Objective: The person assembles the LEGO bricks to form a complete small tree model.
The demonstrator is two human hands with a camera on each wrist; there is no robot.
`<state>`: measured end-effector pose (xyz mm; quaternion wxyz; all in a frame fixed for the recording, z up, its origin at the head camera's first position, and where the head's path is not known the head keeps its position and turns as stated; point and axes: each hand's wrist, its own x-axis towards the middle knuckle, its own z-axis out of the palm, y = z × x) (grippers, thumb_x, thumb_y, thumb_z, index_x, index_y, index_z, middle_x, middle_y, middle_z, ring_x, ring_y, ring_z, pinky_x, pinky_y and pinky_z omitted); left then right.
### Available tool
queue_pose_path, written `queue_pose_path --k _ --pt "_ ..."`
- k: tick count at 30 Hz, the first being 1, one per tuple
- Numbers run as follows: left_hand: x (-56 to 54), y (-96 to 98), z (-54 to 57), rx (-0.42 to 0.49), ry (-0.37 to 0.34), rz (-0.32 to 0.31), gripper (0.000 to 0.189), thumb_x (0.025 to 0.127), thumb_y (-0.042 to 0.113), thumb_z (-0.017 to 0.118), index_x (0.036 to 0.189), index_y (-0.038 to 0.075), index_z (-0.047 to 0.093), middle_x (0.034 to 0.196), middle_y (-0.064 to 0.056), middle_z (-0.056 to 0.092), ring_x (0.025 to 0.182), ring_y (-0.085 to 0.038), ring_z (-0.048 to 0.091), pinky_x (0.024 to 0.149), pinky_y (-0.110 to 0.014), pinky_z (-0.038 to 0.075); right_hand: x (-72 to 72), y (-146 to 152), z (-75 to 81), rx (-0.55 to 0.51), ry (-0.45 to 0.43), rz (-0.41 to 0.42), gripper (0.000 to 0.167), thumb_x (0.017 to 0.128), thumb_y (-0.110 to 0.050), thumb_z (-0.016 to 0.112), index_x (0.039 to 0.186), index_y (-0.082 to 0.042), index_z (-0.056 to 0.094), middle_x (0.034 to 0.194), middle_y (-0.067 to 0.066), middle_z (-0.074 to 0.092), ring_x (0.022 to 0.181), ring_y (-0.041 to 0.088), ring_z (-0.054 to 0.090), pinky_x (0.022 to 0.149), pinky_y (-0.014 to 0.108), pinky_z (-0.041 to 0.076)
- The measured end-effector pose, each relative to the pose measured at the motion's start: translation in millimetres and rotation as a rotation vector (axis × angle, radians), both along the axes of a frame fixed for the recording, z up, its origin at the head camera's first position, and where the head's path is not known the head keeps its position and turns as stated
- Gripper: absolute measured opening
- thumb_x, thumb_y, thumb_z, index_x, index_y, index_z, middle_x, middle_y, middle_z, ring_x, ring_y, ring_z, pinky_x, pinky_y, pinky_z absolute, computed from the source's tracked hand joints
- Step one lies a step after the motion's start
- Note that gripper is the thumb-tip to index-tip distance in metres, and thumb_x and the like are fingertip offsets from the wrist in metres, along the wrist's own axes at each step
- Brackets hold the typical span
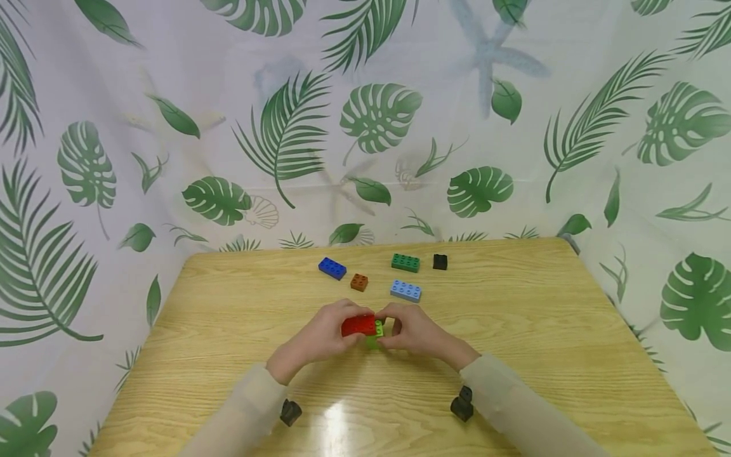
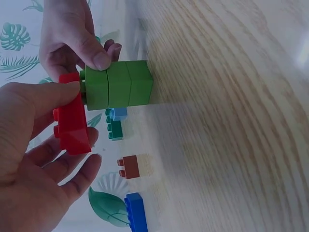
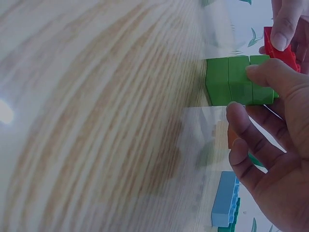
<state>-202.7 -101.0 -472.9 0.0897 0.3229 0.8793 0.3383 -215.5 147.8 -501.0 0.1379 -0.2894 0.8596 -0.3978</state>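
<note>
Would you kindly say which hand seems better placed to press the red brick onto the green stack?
Probably the left hand: it pinches the red brick over part of the green stack, whereas the right hand grips that stack and seems better suited to steadying it.

The table (image 1: 514, 330) looks like smooth, glossy, grained wood. Over it, the red brick (image 2: 75, 123) and green stack (image 2: 118, 84) look like smooth plastic; behind it, the backdrop (image 1: 434, 70) resembles thin sheeting.
</note>
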Motion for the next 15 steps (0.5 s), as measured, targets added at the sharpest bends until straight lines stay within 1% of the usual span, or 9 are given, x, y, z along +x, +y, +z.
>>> queue_pose_path --k 6,10,15 --pt "1.3 5.1 -4.7 0.020 0.043 0.023 0.039 0.099 0.022 0.075 0.136 0.010 0.069 0.125 -0.009 0.069 0.109 -0.022 0.066 0.091 -0.038 0.058 0.0 0.6 -0.6 0.004 0.011 0.004 0.042 0.092 -0.021 0.082 0.132 -0.011 0.072 0.116 0.004 0.073 0.072 0.007 0.060 0.065 0.022 0.054" --pt "2.7 7.6 -4.3 0.029 0.049 0.040 0.035 0.100 0.021 0.075 0.133 0.010 0.071 0.124 -0.009 0.070 0.109 -0.021 0.066 0.092 -0.039 0.058 -0.2 0.9 -1.7 0.005 0.020 0.008 0.042 0.092 -0.022 0.082 0.131 -0.011 0.072 0.117 0.004 0.073 0.071 0.006 0.060 0.065 0.022 0.054" --pt "4.1 9.0 -2.4 0.013 0.042 0.065 0.034 0.099 0.022 0.076 0.131 0.011 0.071 0.122 -0.007 0.070 0.105 -0.019 0.065 0.091 -0.037 0.058 0.8 0.7 -1.6 0.005 0.020 0.001 0.041 0.092 -0.021 0.083 0.130 -0.010 0.072 0.117 0.005 0.073 0.072 0.007 0.060 0.065 0.022 0.053"
